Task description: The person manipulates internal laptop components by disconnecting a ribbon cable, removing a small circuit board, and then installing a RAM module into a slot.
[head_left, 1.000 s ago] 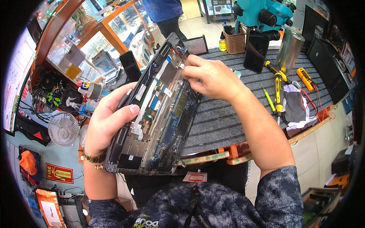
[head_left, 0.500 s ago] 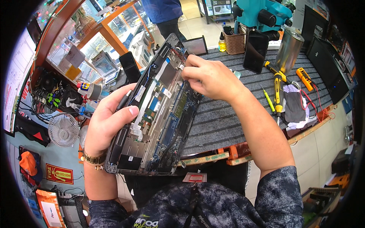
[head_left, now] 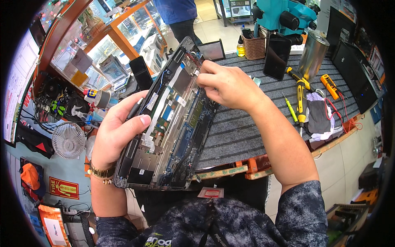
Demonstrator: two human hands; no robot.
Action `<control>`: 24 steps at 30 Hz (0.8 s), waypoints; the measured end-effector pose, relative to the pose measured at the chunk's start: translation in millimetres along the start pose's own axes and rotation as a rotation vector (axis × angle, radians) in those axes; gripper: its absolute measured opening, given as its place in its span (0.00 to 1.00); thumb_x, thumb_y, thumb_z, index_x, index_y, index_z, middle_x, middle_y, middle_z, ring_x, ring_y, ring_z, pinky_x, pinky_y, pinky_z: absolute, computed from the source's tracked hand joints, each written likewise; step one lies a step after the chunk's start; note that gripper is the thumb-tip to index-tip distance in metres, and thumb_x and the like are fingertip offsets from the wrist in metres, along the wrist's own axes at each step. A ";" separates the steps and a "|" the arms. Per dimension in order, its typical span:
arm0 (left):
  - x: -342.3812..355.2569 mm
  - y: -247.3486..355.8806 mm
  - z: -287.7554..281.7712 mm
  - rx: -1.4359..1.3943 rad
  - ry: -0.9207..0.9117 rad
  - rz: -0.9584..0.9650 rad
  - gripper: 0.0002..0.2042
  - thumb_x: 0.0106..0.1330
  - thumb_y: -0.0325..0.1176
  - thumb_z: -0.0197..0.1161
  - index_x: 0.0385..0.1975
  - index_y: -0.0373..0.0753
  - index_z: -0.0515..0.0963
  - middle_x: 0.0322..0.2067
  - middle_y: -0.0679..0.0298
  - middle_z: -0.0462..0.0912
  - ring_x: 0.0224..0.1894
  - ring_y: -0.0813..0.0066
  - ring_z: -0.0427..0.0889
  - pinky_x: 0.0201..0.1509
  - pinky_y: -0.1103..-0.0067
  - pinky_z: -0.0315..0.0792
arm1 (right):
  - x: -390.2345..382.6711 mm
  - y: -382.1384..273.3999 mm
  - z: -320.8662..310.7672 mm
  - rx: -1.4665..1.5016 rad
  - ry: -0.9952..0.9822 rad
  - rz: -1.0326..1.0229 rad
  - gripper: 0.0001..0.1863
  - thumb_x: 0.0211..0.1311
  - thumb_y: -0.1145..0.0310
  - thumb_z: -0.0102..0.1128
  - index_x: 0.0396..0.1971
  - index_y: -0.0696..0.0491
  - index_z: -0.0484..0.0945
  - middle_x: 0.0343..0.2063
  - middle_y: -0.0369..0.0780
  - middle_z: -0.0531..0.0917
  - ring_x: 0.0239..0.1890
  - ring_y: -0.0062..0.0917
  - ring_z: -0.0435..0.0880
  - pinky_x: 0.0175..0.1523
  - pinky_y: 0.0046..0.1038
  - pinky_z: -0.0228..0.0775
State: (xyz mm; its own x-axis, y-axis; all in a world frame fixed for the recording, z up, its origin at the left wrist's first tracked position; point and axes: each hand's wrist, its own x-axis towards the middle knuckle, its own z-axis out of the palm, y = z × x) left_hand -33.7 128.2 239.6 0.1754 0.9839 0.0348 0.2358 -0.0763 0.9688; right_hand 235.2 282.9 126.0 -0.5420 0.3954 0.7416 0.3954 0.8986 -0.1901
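An opened laptop chassis (head_left: 164,136) is held up, tilted on its long side, its boards, white ribbon cables and metal frame exposed. My left hand (head_left: 123,121) grips its left edge, the thumb over the rim and a watch on the wrist. At the upper right part of the chassis, my right hand (head_left: 222,84) has its fingers curled and pinched together against the inner edge. What those fingertips hold, if anything, is hidden behind the hand. The chassis's lower corner is close to my body, short of the table edge.
On the grey ribbed mat (head_left: 242,127) lie a yellow-black screwdriver (head_left: 301,101), a green pen-like tool (head_left: 290,108), an orange multimeter (head_left: 330,86) and a dark cloth (head_left: 319,115). Behind stand a metal can (head_left: 312,53), a phone (head_left: 275,57) and a teal microscope (head_left: 284,16). A person (head_left: 177,14) stands beyond.
Almost nothing differs. Both hands and the laptop chassis keep the same place, with only a very slight shift of the view.
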 end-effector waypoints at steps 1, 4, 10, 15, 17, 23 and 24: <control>0.2 0.2 -0.3 0.008 -0.001 -0.002 0.28 0.72 0.29 0.64 0.71 0.24 0.73 0.57 0.58 0.88 0.55 0.76 0.85 0.63 0.77 0.76 | 0.1 0.0 -0.2 0.000 0.001 -0.001 0.09 0.63 0.74 0.68 0.42 0.49 0.81 0.43 0.39 0.81 0.42 0.44 0.88 0.43 0.45 0.82; 0.0 0.1 -0.4 0.010 -0.002 -0.003 0.28 0.72 0.29 0.64 0.71 0.25 0.73 0.57 0.58 0.88 0.55 0.76 0.85 0.63 0.77 0.77 | 0.2 -0.1 -0.6 -0.007 -0.003 0.004 0.09 0.63 0.74 0.68 0.42 0.48 0.82 0.44 0.39 0.81 0.42 0.44 0.88 0.43 0.45 0.82; -0.5 -0.9 0.8 -0.008 0.003 0.006 0.28 0.72 0.29 0.65 0.71 0.24 0.73 0.57 0.58 0.88 0.55 0.76 0.85 0.63 0.77 0.76 | -0.1 -0.6 -0.1 -0.037 0.001 0.004 0.09 0.63 0.73 0.69 0.42 0.48 0.82 0.44 0.39 0.81 0.42 0.43 0.88 0.43 0.45 0.83; -0.7 -0.9 1.3 -0.014 0.007 0.004 0.29 0.72 0.30 0.65 0.71 0.24 0.73 0.57 0.58 0.88 0.55 0.76 0.85 0.63 0.77 0.77 | -0.8 0.1 2.1 -0.062 0.002 -0.001 0.11 0.62 0.72 0.70 0.43 0.47 0.82 0.44 0.39 0.81 0.43 0.42 0.89 0.45 0.46 0.84; -0.9 -0.6 1.7 -0.016 0.010 0.003 0.29 0.72 0.30 0.65 0.71 0.24 0.73 0.57 0.58 0.88 0.55 0.76 0.85 0.63 0.77 0.77 | -0.8 0.3 3.8 -0.063 0.025 -0.003 0.11 0.61 0.73 0.70 0.43 0.47 0.82 0.43 0.39 0.81 0.42 0.43 0.88 0.44 0.45 0.83; -1.3 0.9 2.5 -0.017 0.010 -0.011 0.29 0.72 0.30 0.65 0.72 0.24 0.73 0.56 0.58 0.88 0.54 0.77 0.85 0.62 0.78 0.77 | -0.3 0.1 7.5 -0.064 0.050 -0.006 0.12 0.61 0.73 0.69 0.44 0.47 0.82 0.42 0.39 0.81 0.41 0.42 0.88 0.43 0.44 0.83; -1.2 0.9 2.6 -0.019 0.010 -0.011 0.29 0.72 0.30 0.65 0.72 0.24 0.72 0.56 0.58 0.88 0.54 0.77 0.85 0.62 0.78 0.77 | -0.5 -0.1 7.3 -0.066 0.050 -0.002 0.12 0.61 0.74 0.69 0.43 0.47 0.82 0.42 0.39 0.81 0.41 0.42 0.88 0.43 0.44 0.83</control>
State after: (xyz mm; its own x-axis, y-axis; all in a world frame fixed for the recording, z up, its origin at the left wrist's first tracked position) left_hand -31.2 126.5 239.8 0.1637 0.9861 0.0266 0.2192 -0.0627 0.9737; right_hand 230.0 284.0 120.9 -0.5057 0.3818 0.7737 0.4432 0.8843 -0.1467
